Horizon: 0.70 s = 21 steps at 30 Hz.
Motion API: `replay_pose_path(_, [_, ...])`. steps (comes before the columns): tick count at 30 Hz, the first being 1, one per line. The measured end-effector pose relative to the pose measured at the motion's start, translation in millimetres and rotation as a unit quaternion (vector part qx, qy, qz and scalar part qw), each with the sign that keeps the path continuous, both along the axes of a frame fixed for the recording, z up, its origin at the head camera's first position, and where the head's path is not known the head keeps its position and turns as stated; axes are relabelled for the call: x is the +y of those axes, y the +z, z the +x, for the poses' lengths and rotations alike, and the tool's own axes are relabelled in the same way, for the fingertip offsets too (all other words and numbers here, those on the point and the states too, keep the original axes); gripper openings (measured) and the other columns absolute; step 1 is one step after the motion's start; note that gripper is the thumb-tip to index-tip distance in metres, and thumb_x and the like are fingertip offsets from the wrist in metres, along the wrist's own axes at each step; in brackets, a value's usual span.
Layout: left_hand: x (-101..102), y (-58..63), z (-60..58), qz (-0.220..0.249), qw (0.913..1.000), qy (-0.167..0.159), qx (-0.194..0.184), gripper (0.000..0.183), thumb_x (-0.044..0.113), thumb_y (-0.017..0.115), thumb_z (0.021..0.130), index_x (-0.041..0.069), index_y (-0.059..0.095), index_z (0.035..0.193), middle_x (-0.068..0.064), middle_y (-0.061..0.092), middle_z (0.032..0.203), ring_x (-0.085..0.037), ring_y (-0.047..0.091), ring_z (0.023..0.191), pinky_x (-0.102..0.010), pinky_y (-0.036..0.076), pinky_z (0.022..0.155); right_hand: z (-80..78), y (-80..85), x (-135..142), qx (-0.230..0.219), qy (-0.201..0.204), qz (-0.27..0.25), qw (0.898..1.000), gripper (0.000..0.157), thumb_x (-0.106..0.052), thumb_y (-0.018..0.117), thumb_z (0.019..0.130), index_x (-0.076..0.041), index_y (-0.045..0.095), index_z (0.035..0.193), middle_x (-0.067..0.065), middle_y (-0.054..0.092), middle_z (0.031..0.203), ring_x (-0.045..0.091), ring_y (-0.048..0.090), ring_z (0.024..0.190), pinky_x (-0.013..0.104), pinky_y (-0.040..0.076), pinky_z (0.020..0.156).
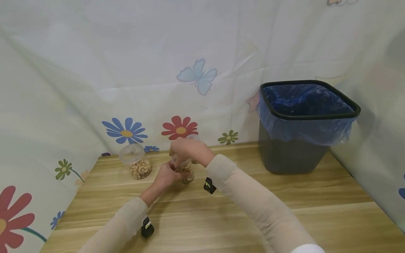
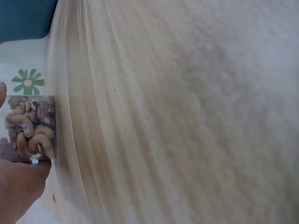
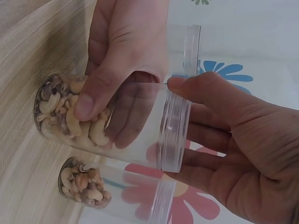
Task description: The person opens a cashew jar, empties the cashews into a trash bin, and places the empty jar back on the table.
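Observation:
In the head view my left hand [image 1: 165, 178] wraps round a clear plastic jar [image 1: 187, 177] of mixed nuts standing on the table. My right hand [image 1: 188, 149] is over the top of that jar. Seen from the right wrist, its thumb and fingers grip the clear lid [image 3: 173, 140] at the rim. The left thumb [image 3: 96, 95] presses the jar's side, over the cashews. From the left wrist, the nuts [image 2: 32, 126] show near the base, with part of the left hand [image 2: 21, 189] beside them.
A second lidded nut jar [image 1: 139, 167] stands to the left, near the wall. Another jar [image 3: 86, 186] is just behind the held one, its lid [image 1: 193, 136] showing past the right hand. A dark bin [image 1: 291, 154] with a blue liner stands at the back right.

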<state>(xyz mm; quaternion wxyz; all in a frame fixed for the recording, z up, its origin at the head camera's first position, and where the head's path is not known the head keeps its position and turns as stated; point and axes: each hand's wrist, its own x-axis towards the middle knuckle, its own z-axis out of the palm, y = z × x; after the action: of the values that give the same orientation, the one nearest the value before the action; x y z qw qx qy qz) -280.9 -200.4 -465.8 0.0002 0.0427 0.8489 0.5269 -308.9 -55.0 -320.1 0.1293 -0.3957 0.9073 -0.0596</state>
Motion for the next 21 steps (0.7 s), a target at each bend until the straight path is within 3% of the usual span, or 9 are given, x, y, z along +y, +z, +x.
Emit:
replay_pose_path(4, [1,1.8,-0.6,0.005,1.0000,0.002,0.002,0.050,0.023,0.093,0.074,0.009,0.068,0.115,-0.006,0.072,0.113,-0.021,0.065,0.106,-0.036,0.054,0.088,-1.5,2.2,2,0.010,0.020,0.016,1.000,0.032,-0.024,0.071,0.092,-0.018,0.075,0.123,-0.003,0.074,0.112,0.008,0.057,0.078,0.023,0.047,0.068])
replay_pose_path(8, [4,1.5,-2.6,0.012,0.9998,-0.016,0.004,0.055,0.024,0.094,0.073,0.006,0.069,0.118,-0.008,0.072,0.117,-0.022,0.066,0.110,-0.038,0.054,0.092,-0.2,2.4,4,0.024,-0.003,0.043,0.999,0.035,-0.037,0.067,0.097,-0.023,0.072,0.129,-0.005,0.071,0.122,0.009,0.064,0.102,0.029,0.053,0.086])
replay_pose_path(11, [3,0.8,-1.4,0.012,0.9998,-0.013,0.004,0.056,0.022,0.095,0.072,0.005,0.069,0.119,-0.009,0.073,0.116,-0.023,0.067,0.109,-0.040,0.054,0.093,4.2,1.8,1,0.041,-0.018,0.034,0.998,0.041,-0.044,0.062,0.100,-0.024,0.067,0.136,-0.005,0.067,0.133,0.012,0.064,0.116,0.032,0.054,0.093])
replay_pose_path(15, [0,-0.5,-0.6,0.009,0.9999,-0.002,0.006,0.052,0.021,0.093,0.074,0.005,0.069,0.117,-0.010,0.073,0.114,-0.024,0.067,0.107,-0.041,0.054,0.092,12.6,4.0,-7,0.070,-0.043,0.023,0.996,0.035,-0.045,0.059,0.102,-0.018,0.075,0.118,-0.003,0.074,0.108,0.012,0.069,0.093,0.028,0.055,0.077])
replay_pose_path(18, [-2,-1.5,-1.5,0.010,0.9998,-0.013,0.008,0.053,0.023,0.093,0.075,0.004,0.068,0.118,-0.011,0.072,0.114,-0.024,0.067,0.107,-0.039,0.054,0.091,18.5,5.5,-11,0.073,-0.098,0.031,0.992,0.035,-0.048,0.061,0.100,-0.017,0.076,0.101,-0.004,0.070,0.085,0.011,0.065,0.075,0.027,0.051,0.065])
replay_pose_path(21, [-3,-1.5,-1.1,0.008,0.9998,-0.018,0.010,0.054,0.025,0.093,0.074,0.004,0.068,0.117,-0.010,0.073,0.113,-0.024,0.067,0.107,-0.037,0.055,0.089,23.6,5.0,-16,0.082,-0.155,0.036,0.984,0.043,-0.056,0.058,0.099,-0.017,0.076,0.089,-0.004,0.061,0.073,0.011,0.063,0.067,0.028,0.049,0.058])
